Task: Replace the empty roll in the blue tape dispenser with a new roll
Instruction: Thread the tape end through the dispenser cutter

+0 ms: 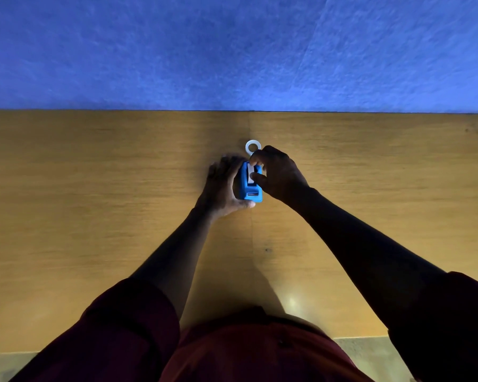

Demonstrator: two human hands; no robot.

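The blue tape dispenser (249,188) stands on the wooden table (94,188) near the middle. My left hand (222,186) wraps around its left side, thumb under the near end. My right hand (278,172) comes in from the right, and its thumb and forefinger pinch the white roll (250,173) that sits in the dispenser's open top. A second white ring of tape (253,147) lies flat on the table just behind the dispenser, partly hidden by my right fingers. Which of the two rolls is the empty one I cannot tell.
A blue felt wall (232,51) rises along the table's far edge. The table's near edge (356,337) runs close to my body, with pale floor below it. My dark red sleeves fill the bottom of the view.
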